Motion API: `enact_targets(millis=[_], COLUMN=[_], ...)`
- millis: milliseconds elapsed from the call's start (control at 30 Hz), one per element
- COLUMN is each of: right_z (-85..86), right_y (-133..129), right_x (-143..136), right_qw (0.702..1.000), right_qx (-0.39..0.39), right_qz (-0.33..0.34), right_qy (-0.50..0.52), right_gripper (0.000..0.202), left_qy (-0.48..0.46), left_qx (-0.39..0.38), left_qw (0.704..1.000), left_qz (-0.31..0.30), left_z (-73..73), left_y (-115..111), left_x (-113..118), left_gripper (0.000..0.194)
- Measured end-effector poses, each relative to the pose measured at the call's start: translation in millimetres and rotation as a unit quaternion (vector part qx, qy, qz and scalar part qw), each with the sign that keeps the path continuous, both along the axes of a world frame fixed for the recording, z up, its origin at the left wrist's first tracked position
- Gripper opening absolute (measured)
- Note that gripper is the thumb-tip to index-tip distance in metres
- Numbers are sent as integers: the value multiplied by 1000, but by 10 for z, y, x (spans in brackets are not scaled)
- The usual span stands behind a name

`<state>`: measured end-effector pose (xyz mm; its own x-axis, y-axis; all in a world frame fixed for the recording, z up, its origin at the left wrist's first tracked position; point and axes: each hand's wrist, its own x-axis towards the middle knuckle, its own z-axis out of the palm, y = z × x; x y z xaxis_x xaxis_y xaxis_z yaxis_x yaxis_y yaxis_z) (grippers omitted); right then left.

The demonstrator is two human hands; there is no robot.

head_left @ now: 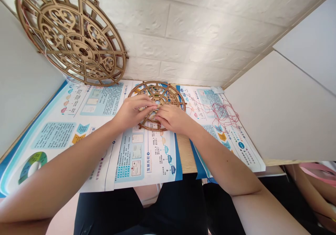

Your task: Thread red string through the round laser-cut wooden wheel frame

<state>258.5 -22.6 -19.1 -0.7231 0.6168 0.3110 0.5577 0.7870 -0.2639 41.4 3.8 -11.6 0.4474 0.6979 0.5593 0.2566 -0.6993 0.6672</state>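
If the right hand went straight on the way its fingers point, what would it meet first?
Most likely the left hand, which faces the right hand over the bronze-coloured openwork disc; depth is unclear, so they may already touch.

The printed sheet (155, 158) reads 发展历程 sideways, with 2005 and 2014 on blue markers (173, 170).

Small wheel (157, 96), toward middle of table's (187, 154) far edge: portion under left hand (133, 111) and right hand (172, 116) hidden; anything between fingertips too small to tell. Big wheel (78, 48), far left corner: top cut off. Red wire (223, 114), far right: ends lost in tangle. Poster (128, 151) print mostly unreadable. Co-worker's arm (304, 189), beyond near right corner: cut off.
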Motion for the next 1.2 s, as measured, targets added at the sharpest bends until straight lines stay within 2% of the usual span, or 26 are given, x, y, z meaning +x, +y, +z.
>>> enact_targets(millis=[100,200,300,467,700,833,933,1067,1200], right_z=[4,8,4,-16,-13,-58,-82,-38,24], right_y=[-5,-9,-11,-7,-17,-15,-16,-12,26], right_x=[-11,-19,-22,-29,-34,-43,-56,-57,26], right_qw=[1000,1000,999,999,995,997,999,1000,999], right_qx=[4,-6,-13,-22,-90,-72,-43,-28,-35], right_qz=[-4,-14,-21,-31,-50,-37,-31,-11,-20], right_qy=[-10,-25,-28,-18,9,3,6,4,26], right_gripper=[31,33,33,29,26,27,27,27,27], left_qy=[6,-21,-11,21,49,20,-4,-11,7], left_qx=[27,86,135,174,166,167,124,66,56], left_qw=[999,994,987,980,978,980,985,994,998], left_qz=[-25,-64,-82,-91,-120,-109,-117,-87,18], left_z=[-5,-11,-22,-43,-26,-32,-21,2,-1], left_y=[-28,-43,-43,-39,-65,-65,-77,-63,44], left_x=[22,47,63,69,97,105,107,80,-31], left_gripper=[15,17,9,20,24,13,14,14,17])
